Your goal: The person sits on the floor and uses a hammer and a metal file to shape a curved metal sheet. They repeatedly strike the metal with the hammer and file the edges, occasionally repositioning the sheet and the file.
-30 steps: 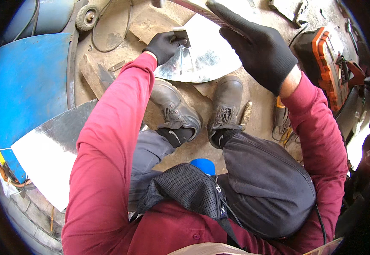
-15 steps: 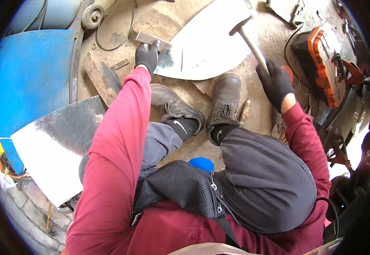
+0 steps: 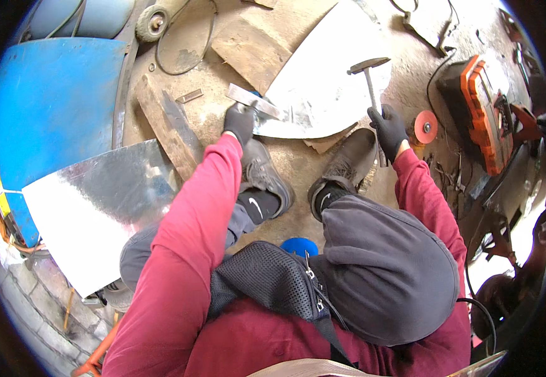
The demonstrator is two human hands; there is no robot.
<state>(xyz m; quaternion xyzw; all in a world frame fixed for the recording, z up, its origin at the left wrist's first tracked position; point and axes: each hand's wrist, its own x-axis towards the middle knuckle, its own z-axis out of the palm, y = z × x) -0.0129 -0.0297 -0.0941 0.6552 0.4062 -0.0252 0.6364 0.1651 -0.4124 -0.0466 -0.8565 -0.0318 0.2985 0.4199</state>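
My gloved left hand [image 3: 239,122] is closed on a flat metal bar [image 3: 248,98] lying at a slant over the lower left part of a curved, shiny sheet-metal piece [image 3: 323,69]. My gloved right hand [image 3: 387,131] grips the handle of a hammer [image 3: 373,88]; its head is raised above the sheet's right side. A wooden board [image 3: 248,47] shows beside the sheet's upper left edge. A short metal piece [image 3: 190,95] lies on the floor to the left of the bar.
At the left are a blue panel [image 3: 53,100], another shiny sheet [image 3: 84,213], a plank [image 3: 166,125] and a small wheel [image 3: 151,24]. At the right are an orange-and-black toolbox [image 3: 479,116], a grinder with a red disc [image 3: 425,127] and cables. My boots [image 3: 263,176] rest on the floor.
My right hand, earlier high and close to the camera, has dropped rightward, bringing the hammer into view. My left hand has shifted slightly down with the bar. The view has also shifted.
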